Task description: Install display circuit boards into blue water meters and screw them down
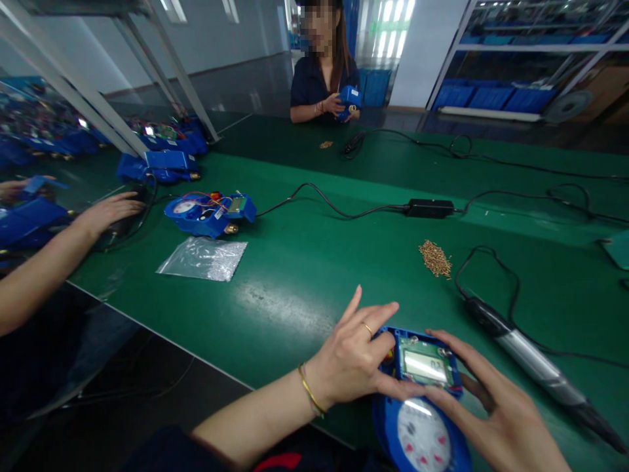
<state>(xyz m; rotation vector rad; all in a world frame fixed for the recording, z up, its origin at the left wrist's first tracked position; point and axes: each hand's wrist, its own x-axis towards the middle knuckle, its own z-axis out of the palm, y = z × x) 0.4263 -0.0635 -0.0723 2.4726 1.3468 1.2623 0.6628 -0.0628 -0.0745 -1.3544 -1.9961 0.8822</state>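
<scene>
A blue water meter [417,406] with a white dial and a small LCD board lies at the near edge of the green table [304,275]. My left hand [351,357] rests on its left side, thumb and fingers pressing near the board. My right hand [496,410] grips it from the right, the index finger laid across the meter below the display. Both hands hold the meter flat against the table.
An electric screwdriver [535,367] with its cable lies to the right, a pile of brass screws [435,257] beyond it. A power adapter [428,208], an open blue meter [209,213] and a plastic bag [204,257] lie further left. A co-worker's arm [59,252] reaches in at left; another person [324,72] sits opposite holding a meter.
</scene>
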